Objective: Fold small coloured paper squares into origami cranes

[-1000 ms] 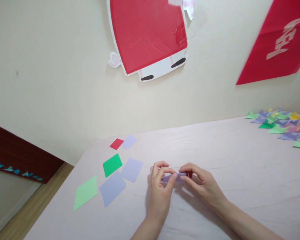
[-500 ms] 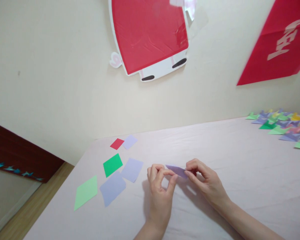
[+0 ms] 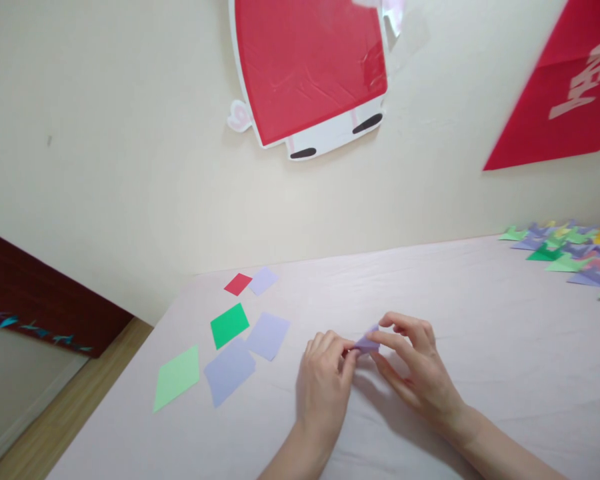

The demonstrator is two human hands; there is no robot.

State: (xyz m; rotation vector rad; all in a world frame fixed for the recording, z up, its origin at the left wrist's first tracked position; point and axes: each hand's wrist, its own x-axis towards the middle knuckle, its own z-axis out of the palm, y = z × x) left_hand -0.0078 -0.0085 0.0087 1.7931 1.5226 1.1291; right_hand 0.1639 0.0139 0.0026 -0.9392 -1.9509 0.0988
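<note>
Pale tablecloth (image 3: 460,300), left fingers (image 3: 336,348) pinching purple paper (image 3: 368,343), right fingers (image 3: 398,343) against it, grip unclear

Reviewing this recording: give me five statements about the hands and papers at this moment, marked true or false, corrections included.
1. The left hand grips a purple paper. True.
2. The right hand touches no paper. False: its fingers are at the purple paper too.
3. A light green sheet lies left of both hands. True.
4. The folded pieces lie left of the hands. False: they lie at the far right.
5. The red sheet is nearer the wall than the light green sheet. True.
</note>
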